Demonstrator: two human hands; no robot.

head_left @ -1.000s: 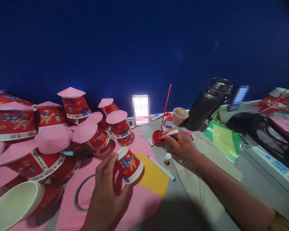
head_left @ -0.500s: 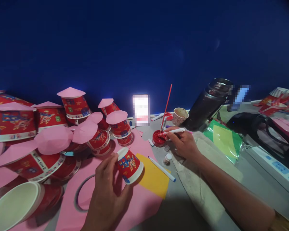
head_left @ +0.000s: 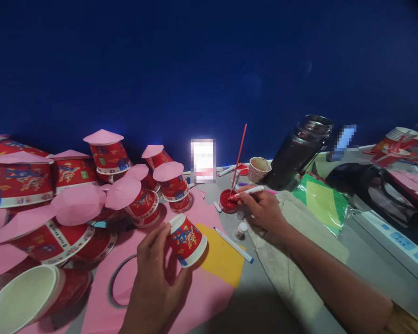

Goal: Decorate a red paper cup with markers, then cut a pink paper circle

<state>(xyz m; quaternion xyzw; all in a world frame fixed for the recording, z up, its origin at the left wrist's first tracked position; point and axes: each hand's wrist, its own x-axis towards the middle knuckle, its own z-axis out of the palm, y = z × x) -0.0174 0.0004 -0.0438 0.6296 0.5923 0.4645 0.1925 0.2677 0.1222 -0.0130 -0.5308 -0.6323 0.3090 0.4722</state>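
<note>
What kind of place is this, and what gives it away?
Probably a craft workspace: red paper cups with pink paper caps crowd the left, and a blue-ended marker lies at the edge of a yellow sheet.

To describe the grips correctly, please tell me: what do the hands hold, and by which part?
Left hand: a red paper cup, fingers at its narrow end, thumb near the wide rim. Right hand: a white pen-like tool, near its red end.

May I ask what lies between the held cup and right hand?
In the head view, yellow paper, a marker, a white-capped bottle and a clear item separate cup and right hand.
</note>
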